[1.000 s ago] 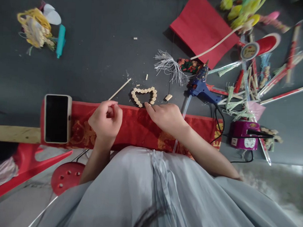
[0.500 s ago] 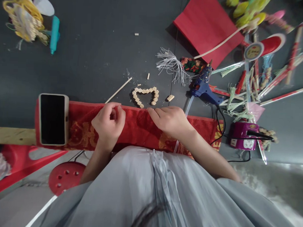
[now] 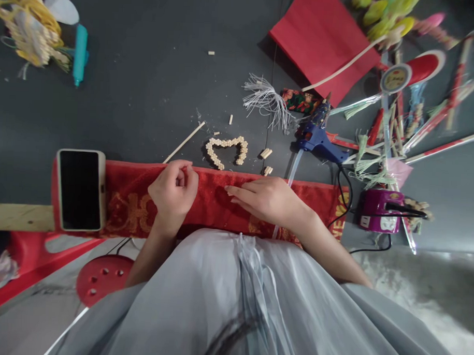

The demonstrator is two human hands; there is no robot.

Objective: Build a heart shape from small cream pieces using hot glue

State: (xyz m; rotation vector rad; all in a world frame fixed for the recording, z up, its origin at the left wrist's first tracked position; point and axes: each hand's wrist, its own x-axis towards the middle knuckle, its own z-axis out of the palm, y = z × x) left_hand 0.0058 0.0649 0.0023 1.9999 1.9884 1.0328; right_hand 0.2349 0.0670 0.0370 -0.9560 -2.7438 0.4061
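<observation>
My left hand (image 3: 175, 188) is curled with thumb and fingertips together over the red towel (image 3: 211, 197); anything in the pinch is too small to make out. A thin pale stick (image 3: 184, 142) lies just beyond it, its near end by the towel's edge. My right hand (image 3: 265, 198) rests low over the towel, fingers stretched out to the left, with nothing visible in them. Two small bundles of short stick pieces, a farther bundle (image 3: 266, 153) and a nearer bundle (image 3: 268, 171), lie beyond its knuckles. Between and beyond both hands sits an open, heart-like outline of pale pieces (image 3: 227, 142).
A blue glue gun (image 3: 319, 139) with a cord lies at the right, near white strings (image 3: 268, 101) and red paper (image 3: 323, 43). Farther right are a ribbon spool (image 3: 423, 70) and a purple power socket (image 3: 381, 211). A phone (image 3: 79, 190) lies at the left.
My right hand has drawn back toward me and its fingers have straightened. The nearer small bundle now shows beyond it. My left hand stays pinched, almost in place.
</observation>
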